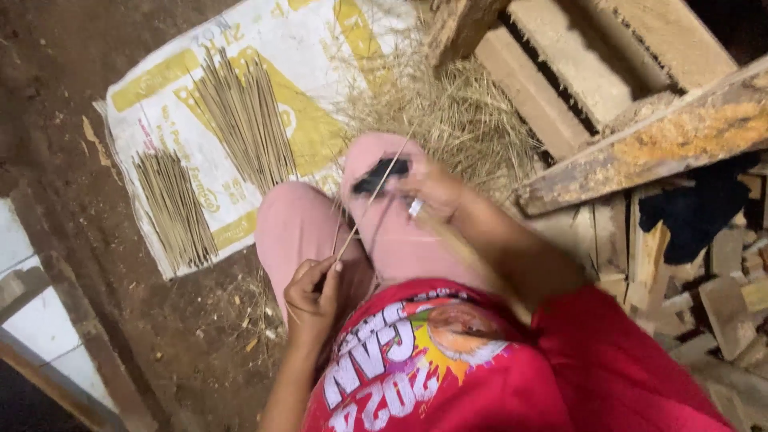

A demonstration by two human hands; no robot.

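Note:
My left hand (314, 290) pinches the near end of a thin bamboo sliver (370, 198) that runs up and right across my knees. My right hand (428, 192) grips a knife with a dark blade (381, 175) and a long wooden handle (468, 254), the blade resting against the sliver over my right knee. I sit with both knees in pink trousers (298, 224) and wear a red printed shirt (448, 360).
A white and yellow sack (264, 48) lies on the dirt floor ahead, carrying two bundles of thin sticks (244, 116) (174, 210). A heap of pale shavings (448, 112) sits beyond my knees. Wooden planks and offcuts (640, 144) crowd the right side.

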